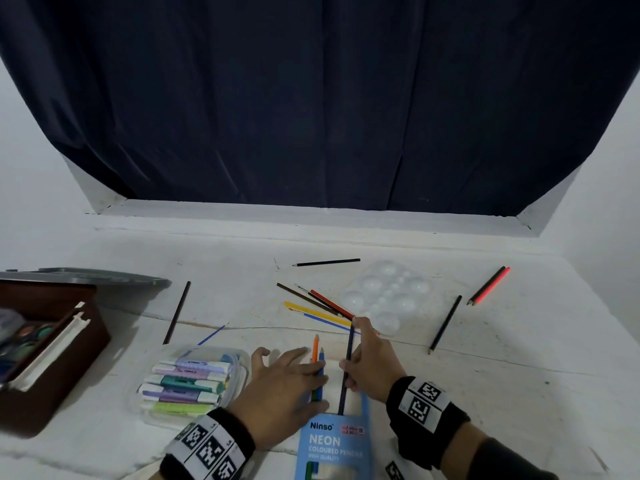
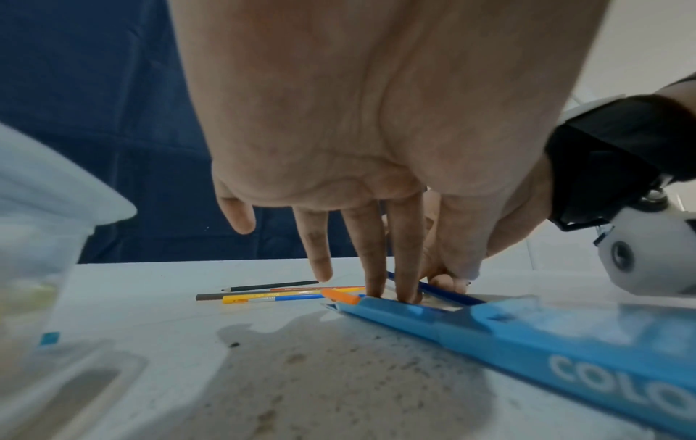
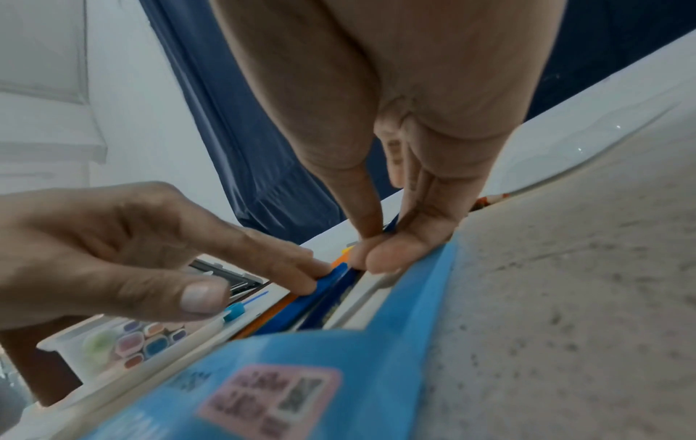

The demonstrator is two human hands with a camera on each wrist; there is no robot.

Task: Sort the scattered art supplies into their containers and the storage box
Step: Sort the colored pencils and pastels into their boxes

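R hand (image 1: 369,362) pinches the dark blue pencil (image 1: 347,370), long axis running away from the person w/ near end already at the mouth of the pencil box (image 1: 334,445) on the counter (image 1: 502,375), while L hand (image 1: 284,379), fingers straight, presses the orange and blue pencils (image 1: 318,367) flat just beside it.

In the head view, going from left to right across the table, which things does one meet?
Brown storage box → clear tub of markers → left hand → right hand → clear paint palette → red pencil.
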